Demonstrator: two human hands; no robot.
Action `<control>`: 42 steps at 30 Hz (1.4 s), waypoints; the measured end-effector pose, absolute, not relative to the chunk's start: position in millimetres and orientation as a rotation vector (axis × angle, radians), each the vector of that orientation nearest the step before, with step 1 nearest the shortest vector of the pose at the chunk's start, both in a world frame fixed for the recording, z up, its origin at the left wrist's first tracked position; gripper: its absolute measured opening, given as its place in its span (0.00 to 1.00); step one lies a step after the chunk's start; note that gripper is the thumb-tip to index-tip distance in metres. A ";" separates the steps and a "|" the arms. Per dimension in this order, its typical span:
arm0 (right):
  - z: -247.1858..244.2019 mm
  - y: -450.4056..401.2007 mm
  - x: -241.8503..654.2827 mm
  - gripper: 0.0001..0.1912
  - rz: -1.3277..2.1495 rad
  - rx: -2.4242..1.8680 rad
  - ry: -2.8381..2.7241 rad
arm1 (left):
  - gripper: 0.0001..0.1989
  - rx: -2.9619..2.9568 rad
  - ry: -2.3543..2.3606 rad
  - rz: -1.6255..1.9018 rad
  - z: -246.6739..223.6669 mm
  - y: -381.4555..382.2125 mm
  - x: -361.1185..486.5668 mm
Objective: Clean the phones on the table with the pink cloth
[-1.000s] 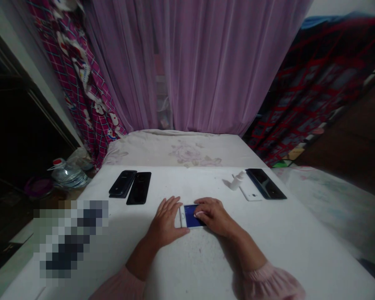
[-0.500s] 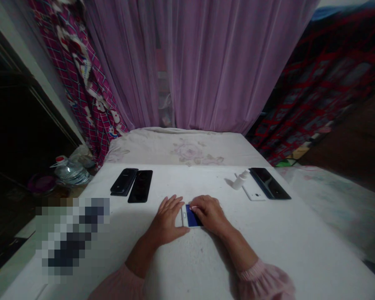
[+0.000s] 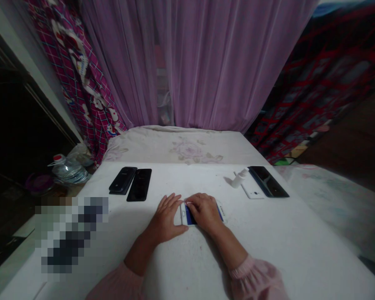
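Observation:
A white smartphone [image 3: 191,220] with a blue screen lies flat on the white-covered table. My left hand [image 3: 168,218] steadies its left end, the thumb at the near edge and the forefinger at the far edge, the other fingers stretched outward. Over the screen, my right hand [image 3: 206,211] has its fingers drawn together in a pinch and covers much of the phone. A small pale piece [image 3: 188,203], like a scrap of cloth or tissue, shows at those fingertips; most of it is hidden.
At the left lie dark phones, one stacked pair [image 3: 123,180] and a single black phone [image 3: 139,185]. A white spray bottle [image 3: 238,179] stands beside a white phone [image 3: 253,191] and a large dark phone [image 3: 268,181]. A water jug [image 3: 69,170] is beyond the left edge.
My right hand has slid left across the screen toward my left hand, uncovering the phone's right end. My left hand stays at the phone's left end.

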State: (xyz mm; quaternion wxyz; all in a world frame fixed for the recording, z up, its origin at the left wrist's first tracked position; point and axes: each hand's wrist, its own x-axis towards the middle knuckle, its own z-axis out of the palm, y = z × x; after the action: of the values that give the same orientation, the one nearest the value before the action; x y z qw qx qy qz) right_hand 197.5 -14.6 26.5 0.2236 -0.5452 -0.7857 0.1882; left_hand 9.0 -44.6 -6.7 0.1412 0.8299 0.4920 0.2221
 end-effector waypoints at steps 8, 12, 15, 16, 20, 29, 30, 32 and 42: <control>29.7 -21.8 203.6 0.09 0.663 -1.265 -2.300 | 0.36 2.408 1.418 0.730 -11.9 -44.6 8.7; 34.8 -22.8 201.7 0.09 0.720 -1.311 -2.314 | 0.37 2.408 1.422 0.775 -12.0 -44.7 8.8; 38.1 -20.8 195.6 0.09 0.729 -1.370 -2.302 | 0.39 2.399 1.429 0.780 -11.0 -44.8 8.8; 38.9 -19.7 193.2 0.09 0.726 -1.388 -2.301 | 0.40 2.397 1.427 0.779 -10.7 -44.8 8.8; 40.5 -14.0 184.4 0.09 0.679 -1.490 -2.290 | 0.42 2.392 1.421 0.784 -10.7 -44.7 8.7; 41.5 -14.7 189.7 0.10 0.695 -1.397 -2.326 | 0.43 2.367 1.435 0.743 -12.1 -43.0 7.6; 40.9 -15.9 192.8 0.09 0.718 -1.358 -2.340 | 0.43 2.371 1.433 0.740 -12.0 -42.9 7.4; 39.2 -18.0 198.2 0.09 0.749 -1.298 -2.360 | 0.43 2.379 1.430 0.740 -11.8 -42.9 7.1; 42.0 -12.8 184.2 0.10 0.693 -1.512 -2.243 | 0.42 2.353 1.420 0.783 -12.5 -42.8 7.3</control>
State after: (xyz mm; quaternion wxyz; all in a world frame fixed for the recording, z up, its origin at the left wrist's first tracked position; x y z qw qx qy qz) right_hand 184.2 -12.8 42.0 0.1737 -0.5334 -0.7909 0.2444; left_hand 7.3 -42.8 -12.5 0.1417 0.8151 0.4920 0.2712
